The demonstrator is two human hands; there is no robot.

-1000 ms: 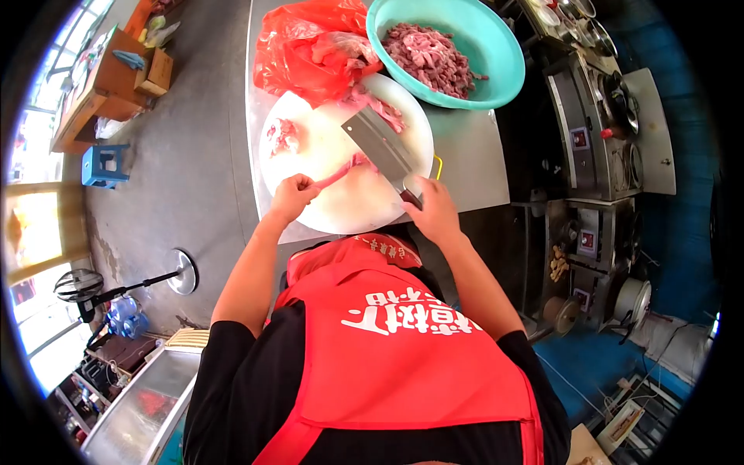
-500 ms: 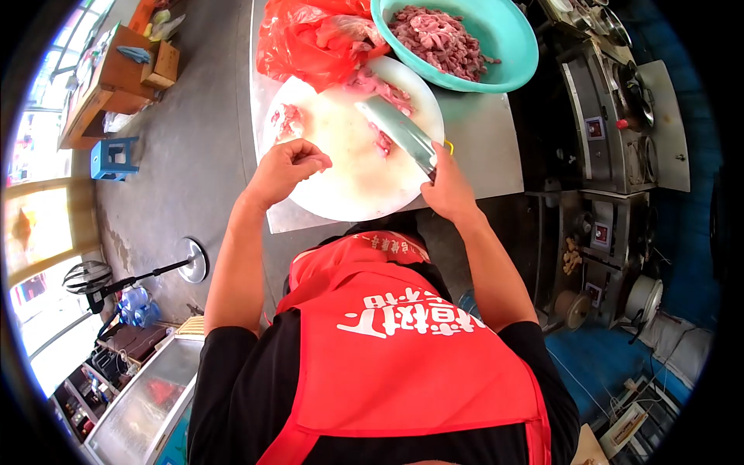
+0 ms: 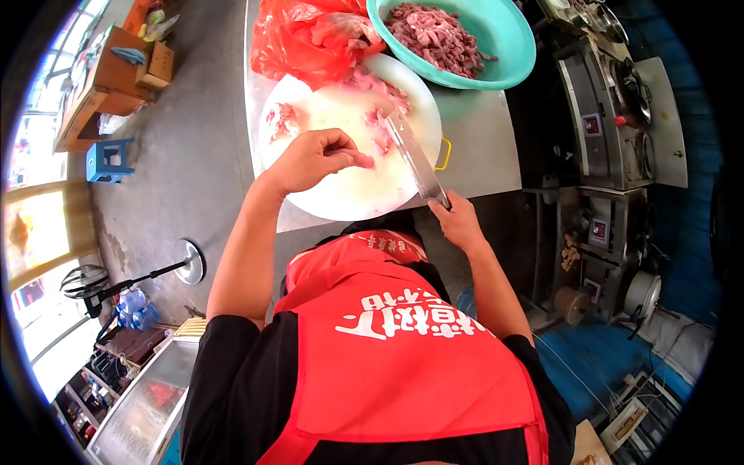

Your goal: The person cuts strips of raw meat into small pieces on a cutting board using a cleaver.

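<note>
A round white cutting board (image 3: 341, 194) lies on the metal table, with raw meat on it. My left hand (image 3: 316, 161) is closed over the board, pinching a small strip of meat (image 3: 361, 160). My right hand (image 3: 459, 220) grips the handle of a cleaver (image 3: 412, 152), whose blade is tilted over the board's right side. Beside the blade are more meat pieces (image 3: 378, 130). Another scrap of meat (image 3: 284, 121) lies at the board's left. A larger piece of meat (image 3: 380, 84) rests at the far edge by a red plastic bag (image 3: 306, 43).
A turquoise basin (image 3: 508, 46) of cut meat strips (image 3: 434, 39) stands behind the board. A yellow handle (image 3: 445, 155) sticks out at the board's right. The metal table (image 3: 484, 143) ends near my apron. Stoves (image 3: 589, 116) stand right; a blue stool (image 3: 108, 160) stands left.
My left hand has moved right and away from me, carrying the meat strip. The cleaver has turned more upright, its blade now nearly edge-on, and my right hand has shifted slightly toward me.
</note>
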